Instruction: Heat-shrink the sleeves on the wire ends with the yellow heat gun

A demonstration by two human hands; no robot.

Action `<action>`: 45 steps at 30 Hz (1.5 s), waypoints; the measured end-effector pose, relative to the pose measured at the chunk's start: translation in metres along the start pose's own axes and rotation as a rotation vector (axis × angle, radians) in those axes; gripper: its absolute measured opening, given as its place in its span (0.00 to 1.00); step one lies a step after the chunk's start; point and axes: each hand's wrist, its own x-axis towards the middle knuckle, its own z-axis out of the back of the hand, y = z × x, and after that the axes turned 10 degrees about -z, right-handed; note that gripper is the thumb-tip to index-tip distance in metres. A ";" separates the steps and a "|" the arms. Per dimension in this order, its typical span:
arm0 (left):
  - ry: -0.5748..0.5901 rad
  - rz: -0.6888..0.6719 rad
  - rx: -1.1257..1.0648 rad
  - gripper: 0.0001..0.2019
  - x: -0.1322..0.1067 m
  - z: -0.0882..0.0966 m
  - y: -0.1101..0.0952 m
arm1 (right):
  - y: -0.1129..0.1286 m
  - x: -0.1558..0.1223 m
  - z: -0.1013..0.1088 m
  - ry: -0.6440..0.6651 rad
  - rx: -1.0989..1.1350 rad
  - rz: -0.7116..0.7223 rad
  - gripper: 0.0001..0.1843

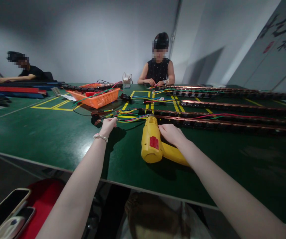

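Note:
My left hand (109,126) pinches the ends of coloured wires (130,120) beside a small black connector block (96,119). My right hand (171,133) is closed, its fingertips against or just behind the side of a yellow heat gun (151,139); what they grip is hidden. The heat gun points away from me, its nozzle over the wires and its handle stretching right, partly under my right forearm. The wires run rightward past the nozzle toward a long black strip with copper-coloured edges (207,124).
More copper-edged strips (222,105) lie across the right of the green table (58,136). An orange basket (98,100) with parts stands behind my left hand. Across the table sits a person (159,68); another person (30,71) works at far left. Phones (7,207) lie on a red seat.

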 end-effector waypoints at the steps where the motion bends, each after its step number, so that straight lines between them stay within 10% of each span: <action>1: 0.012 0.013 -0.043 0.14 0.000 0.000 -0.002 | 0.000 0.000 -0.001 0.005 0.004 0.001 0.27; 7: 0.046 0.045 -0.185 0.14 -0.002 -0.002 -0.008 | 0.004 0.000 -0.003 0.073 0.021 0.043 0.26; 22: -0.062 -0.153 0.457 0.20 -0.006 -0.003 -0.001 | 0.017 -0.007 -0.007 0.154 0.004 0.176 0.26; 45: 0.025 -0.141 0.253 0.18 -0.001 0.005 -0.001 | 0.114 -0.010 -0.035 0.161 0.009 0.346 0.28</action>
